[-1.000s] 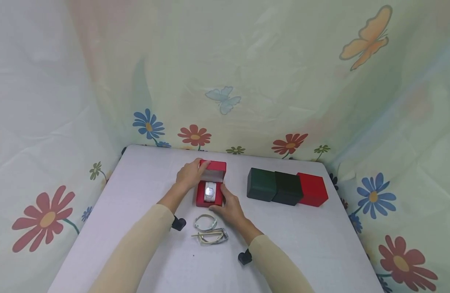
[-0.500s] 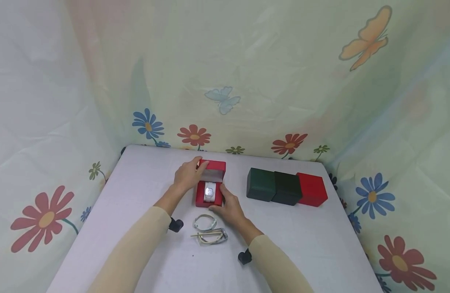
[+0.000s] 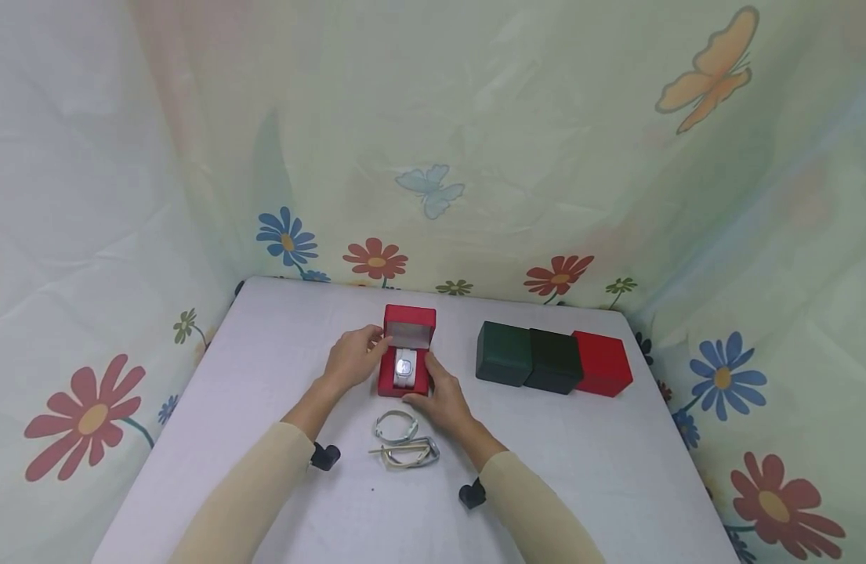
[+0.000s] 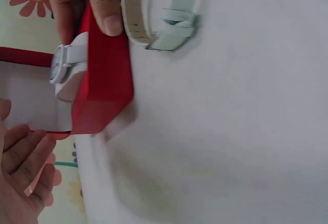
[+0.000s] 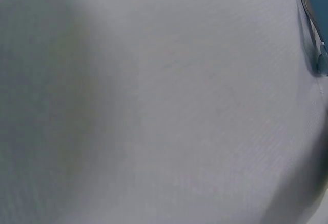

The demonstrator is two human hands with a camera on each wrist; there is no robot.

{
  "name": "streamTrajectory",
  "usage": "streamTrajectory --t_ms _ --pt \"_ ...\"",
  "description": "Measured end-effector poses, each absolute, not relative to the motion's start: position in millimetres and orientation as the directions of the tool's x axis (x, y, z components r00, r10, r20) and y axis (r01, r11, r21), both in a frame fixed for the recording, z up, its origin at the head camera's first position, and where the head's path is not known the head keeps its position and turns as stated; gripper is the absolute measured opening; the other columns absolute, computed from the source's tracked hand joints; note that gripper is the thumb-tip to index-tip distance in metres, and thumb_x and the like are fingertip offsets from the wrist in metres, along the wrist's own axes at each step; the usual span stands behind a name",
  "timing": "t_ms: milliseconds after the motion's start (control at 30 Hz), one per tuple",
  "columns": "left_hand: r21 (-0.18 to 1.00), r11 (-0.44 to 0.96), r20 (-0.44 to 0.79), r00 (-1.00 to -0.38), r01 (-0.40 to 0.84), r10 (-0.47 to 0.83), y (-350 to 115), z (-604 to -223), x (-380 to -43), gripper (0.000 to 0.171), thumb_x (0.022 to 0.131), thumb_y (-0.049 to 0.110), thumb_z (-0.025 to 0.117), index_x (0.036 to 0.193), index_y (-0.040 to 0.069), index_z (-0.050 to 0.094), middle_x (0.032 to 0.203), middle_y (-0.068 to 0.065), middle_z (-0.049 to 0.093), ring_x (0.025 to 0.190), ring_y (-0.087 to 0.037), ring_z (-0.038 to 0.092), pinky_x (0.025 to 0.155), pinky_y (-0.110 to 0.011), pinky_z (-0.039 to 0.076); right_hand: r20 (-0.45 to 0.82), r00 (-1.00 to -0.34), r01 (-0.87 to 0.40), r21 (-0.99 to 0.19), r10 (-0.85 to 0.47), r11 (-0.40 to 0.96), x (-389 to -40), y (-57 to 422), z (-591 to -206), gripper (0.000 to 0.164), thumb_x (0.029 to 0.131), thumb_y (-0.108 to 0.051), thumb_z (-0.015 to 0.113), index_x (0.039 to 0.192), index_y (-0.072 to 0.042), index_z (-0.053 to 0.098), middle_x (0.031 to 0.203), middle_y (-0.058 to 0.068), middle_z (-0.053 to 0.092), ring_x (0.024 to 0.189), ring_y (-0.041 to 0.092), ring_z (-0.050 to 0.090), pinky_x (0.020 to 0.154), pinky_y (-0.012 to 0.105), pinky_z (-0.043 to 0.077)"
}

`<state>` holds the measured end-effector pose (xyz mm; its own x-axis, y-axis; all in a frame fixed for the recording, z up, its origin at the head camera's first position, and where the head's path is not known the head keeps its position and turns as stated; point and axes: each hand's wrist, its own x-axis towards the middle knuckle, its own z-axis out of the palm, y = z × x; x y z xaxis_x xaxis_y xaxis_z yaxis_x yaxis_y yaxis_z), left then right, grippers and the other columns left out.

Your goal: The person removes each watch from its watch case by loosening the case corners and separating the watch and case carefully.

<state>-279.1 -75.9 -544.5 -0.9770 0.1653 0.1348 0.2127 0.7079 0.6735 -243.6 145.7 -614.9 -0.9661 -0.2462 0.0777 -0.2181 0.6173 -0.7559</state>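
A red watch box stands on the table with its lid raised. A white-strapped watch sits inside on a white cushion, also visible in the left wrist view. My right hand holds the box by its right side, the thumb at the front face. My left hand is beside the box's left side, close to the lid, fingers loosely bent and gripping nothing. Whether its fingertips touch the lid I cannot tell. The right wrist view shows mostly blurred cloth.
In front of the box lie a pale-strapped watch and more watches, overlapping. To the right, a green box, a blackish box and a red box stand in a row. A printed curtain surrounds the table.
My left hand has let go of the lid's left edge and moved down and slightly left. The lid stays up. My right hand remains on the box.
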Motion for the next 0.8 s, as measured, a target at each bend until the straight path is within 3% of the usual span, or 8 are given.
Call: streamTrajectory --t_ms 167,333,467,633,800 --pt "0.670 0.698 0.122 -0.965 0.253 0.233 -74.6 -556.5 -272.1 0.036 0.100 0.037 0.069 0.129 0.014 0.071 0.115 -0.003 0.076 0.104 -0.021 0.069 0.088 -0.040 0.060 0.070 -0.965 -0.221 -0.743 -0.254 0.632 -243.0 146.0 -614.3 0.113 0.083 -0.032 0.088 0.168 -0.019 0.015 0.174 0.000 0.023 0.159 0.019 0.025 0.120 0.035 0.037" --pt "0.659 0.677 0.112 -0.933 0.327 0.342 -70.8 -563.8 -268.4 0.042 0.096 0.029 0.076 0.133 0.011 0.069 0.129 -0.009 0.072 0.120 -0.027 0.067 0.102 -0.048 0.055 0.048 -0.964 -0.216 -0.722 -0.263 0.658 -242.8 145.9 -609.8 0.112 0.085 -0.036 0.086 0.168 -0.019 0.014 0.174 0.000 0.021 0.160 0.020 0.024 0.121 0.036 0.035" --pt "0.625 0.696 0.088 -0.918 0.353 0.387 -68.4 -569.0 -265.7 0.049 0.093 0.027 0.080 0.138 0.013 0.066 0.139 -0.009 0.067 0.133 -0.028 0.060 0.113 -0.046 0.048 0.036 -0.962 -0.214 -0.713 -0.270 0.668 -242.6 146.2 -605.6 0.109 0.086 -0.037 0.086 0.168 -0.016 0.017 0.174 0.004 0.023 0.160 0.024 0.025 0.122 0.041 0.035" --pt "0.617 0.701 0.090 -0.917 0.358 0.389 -66.9 -571.7 -263.2 0.055 0.090 0.026 0.083 0.140 0.014 0.064 0.142 -0.009 0.064 0.137 -0.029 0.057 0.115 -0.047 0.046 0.036 -0.961 -0.214 -0.722 -0.274 0.658 -242.1 147.3 -602.3 0.104 0.088 -0.037 0.084 0.167 -0.012 0.021 0.173 0.008 0.026 0.159 0.029 0.029 0.123 0.047 0.035" --pt "0.607 0.702 0.106 -0.913 0.373 0.394 -65.6 -572.8 -261.3 0.056 0.090 0.025 0.084 0.141 0.014 0.063 0.143 -0.009 0.064 0.138 -0.029 0.056 0.116 -0.048 0.045 0.057 -0.968 -0.214 -0.693 -0.244 0.689 -240.0 148.1 -600.4 0.093 0.094 -0.046 0.075 0.165 -0.010 0.027 0.172 0.008 0.026 0.159 0.029 0.028 0.122 0.047 0.036"
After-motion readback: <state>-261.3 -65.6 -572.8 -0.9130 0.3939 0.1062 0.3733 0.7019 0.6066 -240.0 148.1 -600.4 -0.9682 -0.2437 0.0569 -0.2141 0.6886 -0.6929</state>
